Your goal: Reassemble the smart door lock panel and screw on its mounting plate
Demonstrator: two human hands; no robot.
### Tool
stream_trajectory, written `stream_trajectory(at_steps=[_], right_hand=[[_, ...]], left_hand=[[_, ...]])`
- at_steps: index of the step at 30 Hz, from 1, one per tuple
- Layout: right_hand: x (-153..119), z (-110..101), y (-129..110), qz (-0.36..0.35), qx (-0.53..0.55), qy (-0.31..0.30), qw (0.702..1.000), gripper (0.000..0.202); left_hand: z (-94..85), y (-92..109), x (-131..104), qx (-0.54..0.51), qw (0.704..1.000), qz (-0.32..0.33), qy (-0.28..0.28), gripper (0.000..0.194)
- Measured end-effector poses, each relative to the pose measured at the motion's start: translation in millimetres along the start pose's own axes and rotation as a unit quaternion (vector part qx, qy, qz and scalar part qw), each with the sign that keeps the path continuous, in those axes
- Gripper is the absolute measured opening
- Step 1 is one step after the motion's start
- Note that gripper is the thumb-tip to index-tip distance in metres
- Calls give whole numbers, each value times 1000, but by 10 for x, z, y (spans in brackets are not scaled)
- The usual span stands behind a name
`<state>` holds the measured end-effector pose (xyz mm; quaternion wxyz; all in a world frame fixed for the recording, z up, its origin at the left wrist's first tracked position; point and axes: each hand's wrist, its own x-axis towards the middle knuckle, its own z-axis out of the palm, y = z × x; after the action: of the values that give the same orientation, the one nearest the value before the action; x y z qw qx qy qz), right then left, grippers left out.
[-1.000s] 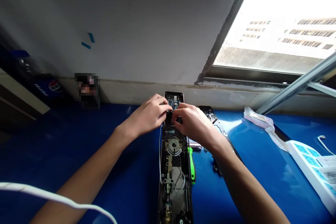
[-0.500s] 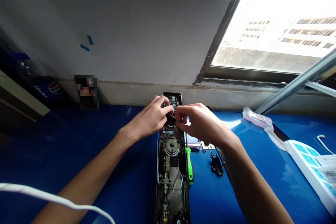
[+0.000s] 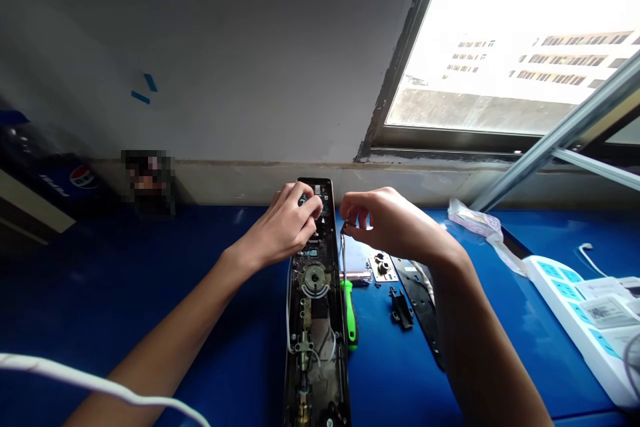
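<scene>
A long, narrow, opened electronic door lock [image 3: 323, 310] lies lengthwise before me, with its inner parts bare: a round metal disc [image 3: 315, 278], a brass-coloured spindle, thin wires and a green-blue circuit board [image 3: 324, 195] at its far end. Over that board my left hand [image 3: 290, 223] is closed, fingers curled together; what they grip is hidden. Just right of the housing, my right hand [image 3: 375, 217] pinches a small dark part [image 3: 346, 228] from which a thin cable [image 3: 343, 250] hangs down. A green-handled screwdriver [image 3: 349, 320] lies against the housing's right side.
Right of the lock lie a metal plate [image 3: 384, 268], a black plastic bracket [image 3: 401, 309] and a long black panel [image 3: 420, 307]. Farther right is a white power strip [image 3: 575, 327]. A white cable [image 3: 100, 383] crosses the lower left. A wall and window stand behind the blue table.
My right hand has moved right, away from the circuit board, with the small dark part. My left hand stays over the board. The whole view has shifted slightly.
</scene>
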<state>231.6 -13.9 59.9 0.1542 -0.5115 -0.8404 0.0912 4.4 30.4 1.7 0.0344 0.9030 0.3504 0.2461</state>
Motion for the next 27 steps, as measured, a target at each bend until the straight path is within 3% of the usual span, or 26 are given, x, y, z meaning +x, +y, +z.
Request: stream_trajectory(at_steps=[6, 10, 14, 17, 27], right_hand=[[-8, -56, 138, 44, 2, -54, 998, 14], [-3, -44, 360, 92, -9, -135, 987, 15], [61, 92, 595, 133, -14, -225, 965, 21], [150, 244, 695, 146, -25, -259, 955, 25], [311, 514, 731, 151, -55, -347, 924, 37]], left_hand=[[9, 152, 10, -12, 999, 41, 24, 21], [140, 351, 35, -18, 994, 105, -6, 22], [324, 485, 45, -12, 988, 145, -50, 20], [419, 514, 44, -4, 985, 157, -69, 20], [435, 512, 28, -5, 986, 152, -71, 19]])
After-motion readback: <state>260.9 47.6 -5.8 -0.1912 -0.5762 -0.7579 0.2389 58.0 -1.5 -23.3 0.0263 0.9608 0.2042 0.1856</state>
